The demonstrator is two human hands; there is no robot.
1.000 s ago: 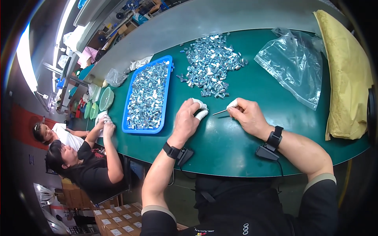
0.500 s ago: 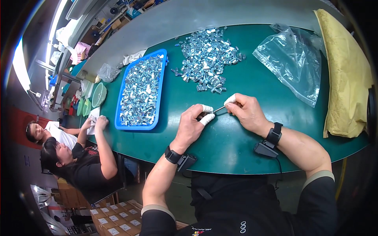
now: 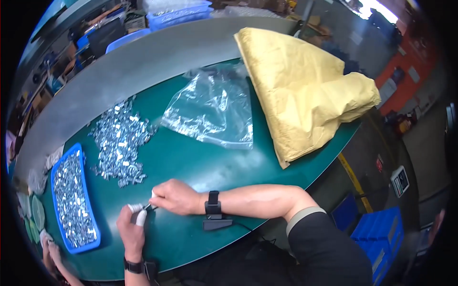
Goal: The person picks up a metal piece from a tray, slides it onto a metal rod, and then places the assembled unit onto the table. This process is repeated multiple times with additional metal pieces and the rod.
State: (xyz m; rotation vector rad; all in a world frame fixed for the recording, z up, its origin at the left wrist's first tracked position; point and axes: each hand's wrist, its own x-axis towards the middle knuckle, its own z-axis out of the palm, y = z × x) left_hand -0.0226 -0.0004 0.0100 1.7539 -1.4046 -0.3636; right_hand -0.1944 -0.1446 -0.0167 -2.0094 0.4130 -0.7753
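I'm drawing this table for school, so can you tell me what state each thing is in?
Blue tray: filled with small metal pieces
Metal-piece pile: loose, spread on the green table
Clear plastic bag: flattish, wrinkled
Yellow sack: lying creased
Right grip: closed on a thin rod
Left grip: curled close to the rod, hold unclear

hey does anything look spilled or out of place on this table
Only the heap of small metal pieces: it lies loose on the green tabletop beside the filled blue tray, so it could pass for a spill, though it may be deliberate.
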